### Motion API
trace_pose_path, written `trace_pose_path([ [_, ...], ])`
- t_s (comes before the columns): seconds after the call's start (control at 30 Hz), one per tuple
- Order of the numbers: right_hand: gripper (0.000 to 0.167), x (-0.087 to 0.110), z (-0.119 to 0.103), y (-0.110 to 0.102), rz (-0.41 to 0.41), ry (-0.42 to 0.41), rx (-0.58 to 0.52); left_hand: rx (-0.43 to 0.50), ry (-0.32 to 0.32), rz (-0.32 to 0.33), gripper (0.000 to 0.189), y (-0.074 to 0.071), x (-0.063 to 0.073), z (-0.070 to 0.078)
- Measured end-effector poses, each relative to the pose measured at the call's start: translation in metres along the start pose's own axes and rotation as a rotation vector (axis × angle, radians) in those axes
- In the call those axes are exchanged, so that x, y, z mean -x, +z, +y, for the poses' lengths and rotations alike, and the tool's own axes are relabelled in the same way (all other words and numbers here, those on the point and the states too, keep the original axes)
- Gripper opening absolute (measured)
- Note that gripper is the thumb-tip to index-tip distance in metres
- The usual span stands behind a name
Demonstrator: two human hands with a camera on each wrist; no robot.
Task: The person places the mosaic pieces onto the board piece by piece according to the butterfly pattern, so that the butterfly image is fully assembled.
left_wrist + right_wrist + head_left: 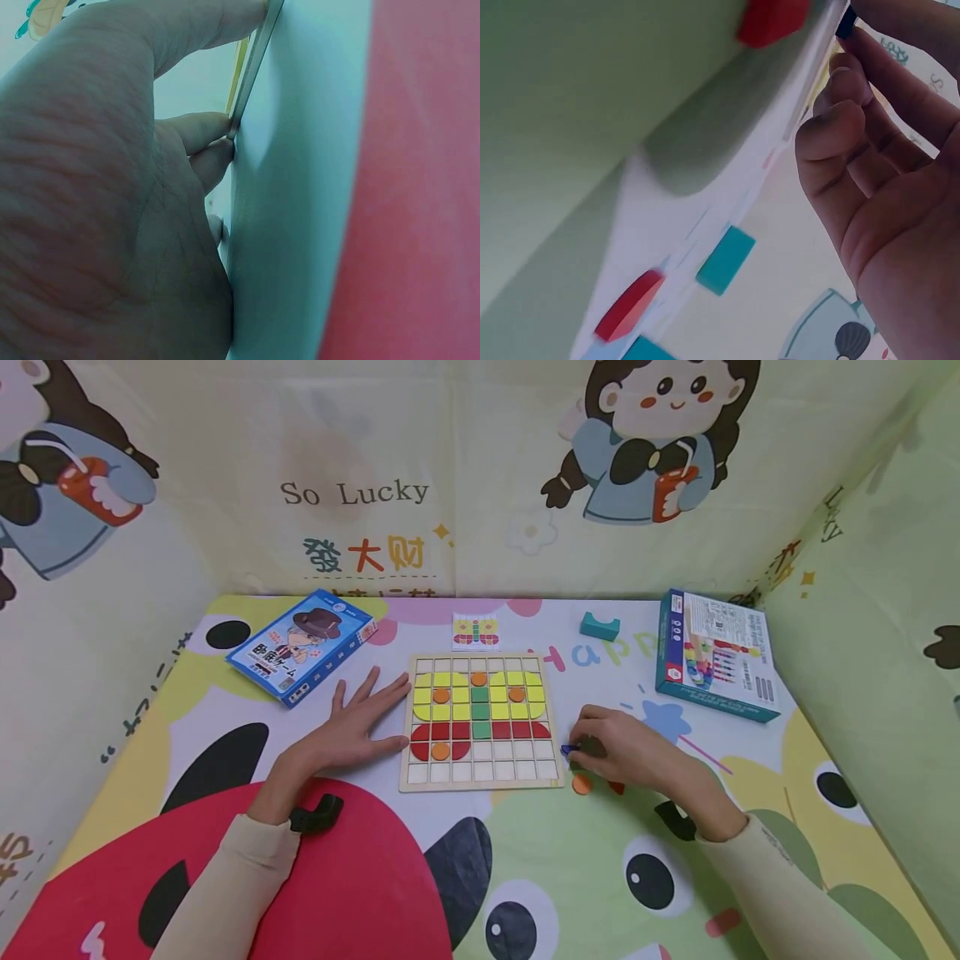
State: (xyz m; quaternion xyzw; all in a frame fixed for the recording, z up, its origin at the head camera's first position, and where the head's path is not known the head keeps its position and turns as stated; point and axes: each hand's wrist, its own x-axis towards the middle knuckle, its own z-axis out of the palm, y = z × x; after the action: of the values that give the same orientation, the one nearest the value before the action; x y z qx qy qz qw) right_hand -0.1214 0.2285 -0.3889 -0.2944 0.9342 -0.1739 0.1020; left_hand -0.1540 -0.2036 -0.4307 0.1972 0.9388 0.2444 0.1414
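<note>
A square wooden grid board lies on the table with yellow, green, red and orange pieces in its cells; the bottom row shows white. My left hand rests spread on the table, its fingertips and thumb touching the board's left edge. In the left wrist view that hand is flat, with fingertips at the board's edge. My right hand, just right of the board, pinches a small dark blue piece between thumb and index finger. Below it lie an orange disc and a partly hidden red piece.
A small pattern card lies behind the board. To its right stands a teal notched block. A blue box lies back left, and a teal-edged box back right. Printed curtains rise behind the table.
</note>
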Motion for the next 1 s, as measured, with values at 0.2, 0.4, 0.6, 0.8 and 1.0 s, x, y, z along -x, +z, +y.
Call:
trace_pose_path([
  [0.2,0.017,-0.019,-0.018,0.002,0.014,0.005,-0.013,-0.003,0.0,-0.002,0.098,0.0,0.0,-0.001],
  [0.4,0.02,-0.046,-0.05,0.012,0.003,-0.031,0.005,0.003,0.001,0.001,0.098,0.0,0.0,-0.001],
  [0.6,0.017,-0.063,-0.075,0.021,0.012,-0.082,0.03,0.004,0.005,0.001,0.098,0.0,0.0,0.0],
  [0.8,0.018,-0.071,-0.088,0.025,-0.023,-0.064,0.04,0.008,0.008,0.001,0.098,0.001,0.0,0.0],
  [1.0,0.021,-0.073,-0.088,0.028,-0.045,-0.053,0.066,0.022,0.011,0.004,0.097,0.0,0.0,0.0],
])
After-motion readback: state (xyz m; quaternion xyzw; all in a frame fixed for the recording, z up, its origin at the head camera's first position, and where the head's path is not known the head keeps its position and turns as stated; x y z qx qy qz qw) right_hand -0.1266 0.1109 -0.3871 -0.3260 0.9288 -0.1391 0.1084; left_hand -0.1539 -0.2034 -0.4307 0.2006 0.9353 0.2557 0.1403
